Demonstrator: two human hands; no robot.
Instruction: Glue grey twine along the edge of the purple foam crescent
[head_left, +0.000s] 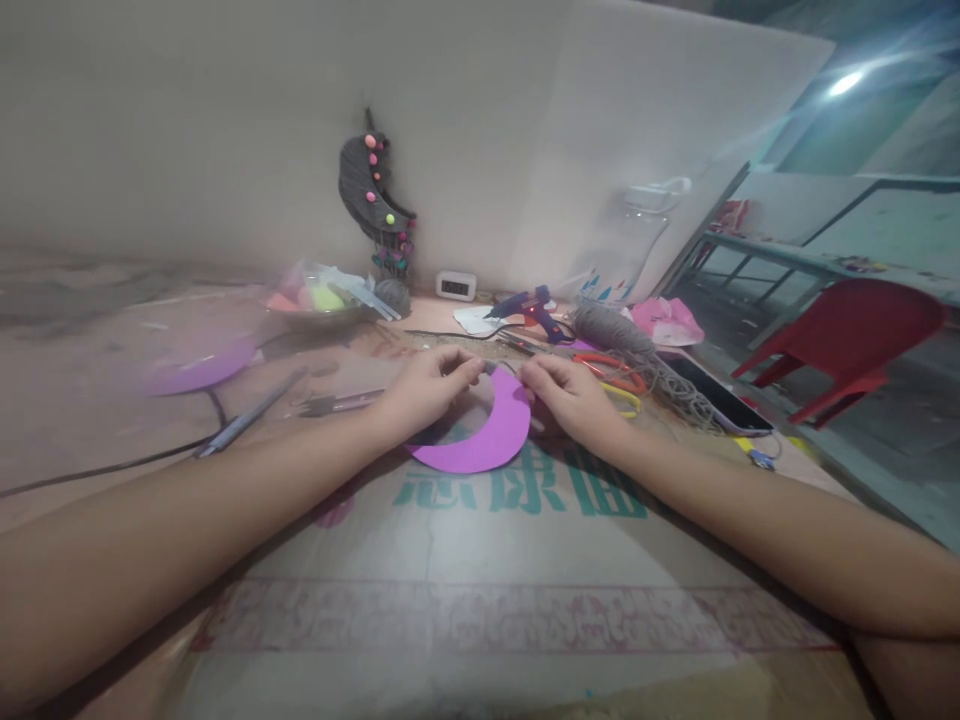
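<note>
A purple crescent-shaped cutout (504,430) is held up over the table, its curve facing down and right. My left hand (442,385) is closed, thumb and fingers pinching near the crescent's upper tip. A small dark grey wrap, apparently yarn, shows at that tip. On the other side of the tip, my right hand (566,395) is closed in a pinch on what looks like a thin grey strand. A skein of grey yarn (611,330) lies behind my right hand, with loose strands trailing to the right.
A glue gun (517,305) stands at the back, near a small digital clock (455,286) and a clear bottle (619,250). Orange-handled scissors (611,370) and a phone (716,395) lie right. A decorated grey crescent (364,190) hangs on the wall. A bowl (315,312) sits left.
</note>
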